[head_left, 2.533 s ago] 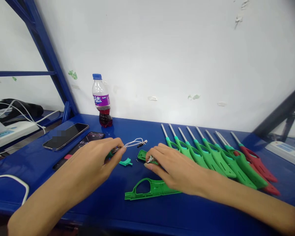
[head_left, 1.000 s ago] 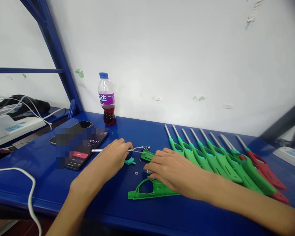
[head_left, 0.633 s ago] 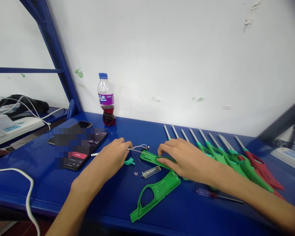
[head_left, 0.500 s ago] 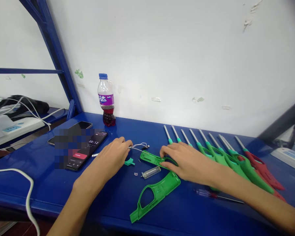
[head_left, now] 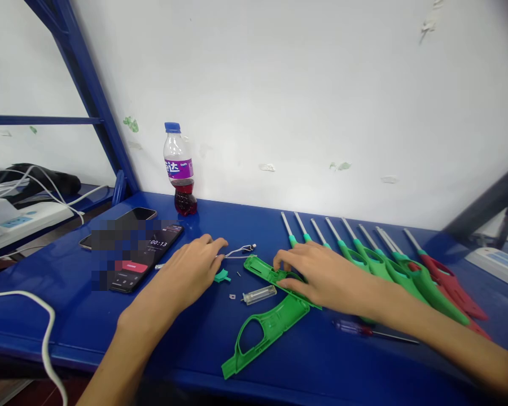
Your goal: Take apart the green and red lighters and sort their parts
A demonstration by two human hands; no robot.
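Note:
My left hand (head_left: 190,265) hovers over or rests on the metal tube (head_left: 158,266), thumb and index finger apart, with nothing seen pinched between them. Just past its fingertips lie thin white wires (head_left: 235,252) with a small black-and-white end piece, and a teal trigger piece (head_left: 223,276). My right hand (head_left: 317,273) is closed on one green lighter casing half (head_left: 257,266), thumb and fingers at its handle loop. Below it, the other green casing half (head_left: 275,327) lies with its inside up. A clear fuel tank (head_left: 260,295) sits between the hands.
Assembled green and red stick lighters (head_left: 379,270) lie in a row on the right. A screwdriver (head_left: 351,328) lies below my right forearm. Two phones (head_left: 161,248) and a drink bottle (head_left: 180,172) stand left. A white cable (head_left: 46,338) crosses the blue table's left front edge.
My left fingers have parted from the metal tube they pinched. The casing half in my right hand has turned slightly, its lower end now overlapping the other half.

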